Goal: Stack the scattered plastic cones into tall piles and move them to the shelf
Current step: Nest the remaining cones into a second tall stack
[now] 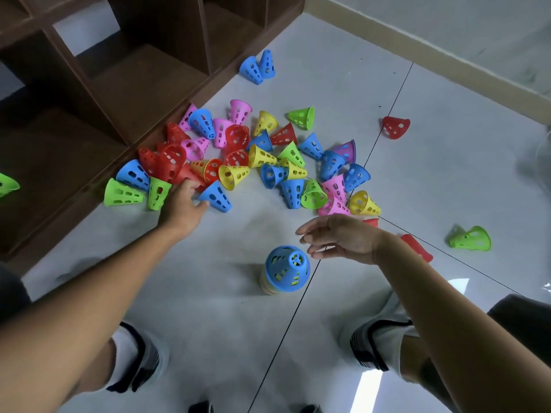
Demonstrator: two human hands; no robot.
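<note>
Left hand [182,204] fingers grip a red perforated cone [186,175]; right hand [340,236] fingers relaxed wide above the blue-topped stack [286,268].

1. This looks like a room in a home or a playroom.
2. A brown wooden shelf [125,70] with open boxes stands on a pale tiled floor [387,70].
3. Bright toy cones [238,162] lie by the shelf's bottom edge.

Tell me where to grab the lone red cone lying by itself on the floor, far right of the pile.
Grip the red cone across its perforated wall near the narrow end, fingers coming straight down from above. It lies on its side with bare floor all round, so nothing blocks that approach; the wide rim would probably demand a bigger spread.
</note>
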